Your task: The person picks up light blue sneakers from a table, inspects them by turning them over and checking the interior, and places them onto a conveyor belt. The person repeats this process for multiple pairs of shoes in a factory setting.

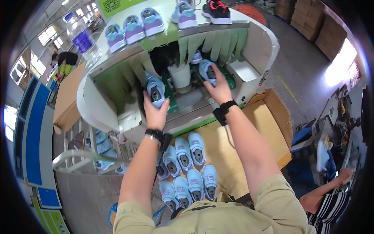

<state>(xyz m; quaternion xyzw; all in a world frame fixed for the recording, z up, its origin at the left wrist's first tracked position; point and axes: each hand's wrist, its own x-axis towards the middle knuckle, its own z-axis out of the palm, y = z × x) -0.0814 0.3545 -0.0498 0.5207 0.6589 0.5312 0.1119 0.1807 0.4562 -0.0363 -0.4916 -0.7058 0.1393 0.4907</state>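
Observation:
My left hand (156, 114) is closed round the heel end of a light blue shoe (157, 86) with a dark insert in its opening. This shoe sits at the left opening of a white machine (102, 112), over a green track (169, 95). My right hand (220, 89) grips another light blue shoe (205, 70) at the right opening, fingers along its right side. Beyond each held shoe, part of one more shoe shows near the green hanging strips (230, 45). A white cylinder (180, 76) stands between the two openings.
Several blue-purple shoes (133, 29), a black shoe (216, 11) and a bottle (82, 37) stand on the machine's top. Below, light blue shoes (183, 152) lie in rows on cardboard (249, 136). A rack (74, 156) is at left. Two other people are nearby, left and lower right.

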